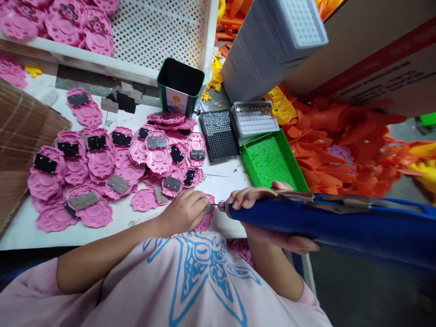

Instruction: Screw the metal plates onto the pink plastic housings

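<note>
At the table's front edge my left hand (184,210) is closed on a pink plastic part (205,221), which it partly hides. My right hand (252,198) wraps around a blue electric screwdriver (327,218) lying sideways. The thin bit points left and its tip meets the pink part beside my left fingers. A grey plate on that part is only just visible. To the left lie several more pink parts (157,159), many bearing a black or grey plate (84,200). Ahead stands a black tray of small screws (220,134).
A green tray (301,175), a clear tray (257,125) and a dark green tin (163,95) stand behind my hands. A tall stack of white trays (262,50) rises behind them. Orange parts (327,136) heap at right; a white crate (136,70) stands at back.
</note>
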The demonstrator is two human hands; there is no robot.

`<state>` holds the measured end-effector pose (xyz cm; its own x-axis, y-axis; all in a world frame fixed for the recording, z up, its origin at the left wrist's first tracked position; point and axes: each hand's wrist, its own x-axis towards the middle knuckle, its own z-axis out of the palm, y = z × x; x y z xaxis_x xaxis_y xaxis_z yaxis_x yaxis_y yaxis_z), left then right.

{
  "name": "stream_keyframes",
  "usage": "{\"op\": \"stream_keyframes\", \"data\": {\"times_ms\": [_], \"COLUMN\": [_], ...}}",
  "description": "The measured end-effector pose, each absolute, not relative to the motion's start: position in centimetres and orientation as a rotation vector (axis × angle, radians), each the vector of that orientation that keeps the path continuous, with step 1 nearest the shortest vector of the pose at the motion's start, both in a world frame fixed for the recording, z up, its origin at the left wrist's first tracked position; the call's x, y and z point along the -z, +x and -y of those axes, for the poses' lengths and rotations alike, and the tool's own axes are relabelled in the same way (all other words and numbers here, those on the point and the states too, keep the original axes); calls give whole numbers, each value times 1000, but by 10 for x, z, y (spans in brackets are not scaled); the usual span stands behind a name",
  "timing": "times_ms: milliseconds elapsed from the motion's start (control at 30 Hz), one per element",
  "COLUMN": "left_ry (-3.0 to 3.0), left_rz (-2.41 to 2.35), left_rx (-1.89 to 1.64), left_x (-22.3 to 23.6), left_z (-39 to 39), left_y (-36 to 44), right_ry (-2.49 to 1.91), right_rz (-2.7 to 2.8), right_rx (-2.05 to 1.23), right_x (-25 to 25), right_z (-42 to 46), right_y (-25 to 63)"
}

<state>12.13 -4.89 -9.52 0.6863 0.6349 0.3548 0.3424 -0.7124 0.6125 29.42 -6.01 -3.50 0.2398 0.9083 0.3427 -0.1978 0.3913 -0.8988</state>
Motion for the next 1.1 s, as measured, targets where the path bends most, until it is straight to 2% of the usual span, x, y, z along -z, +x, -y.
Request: {"op": "stream_keyframes", "data": {"times_ms": [567, 900, 1100], "left_ry": [2457, 2464, 2447], "left_rz": [-852, -903, -887], "left_rx": [-684, -612, -604], "left_x": [95, 93, 93], "left_z": [51, 54, 53], "left_y": [123, 124, 124], "right_ry": [-878, -804, -770], "right_rz": [1113, 1192, 1178], "right_rx": [-940, -1023, -1010], "right_x": [23, 42, 36], "right_z": [68, 65, 62], "right_y": [287, 301, 297]}}
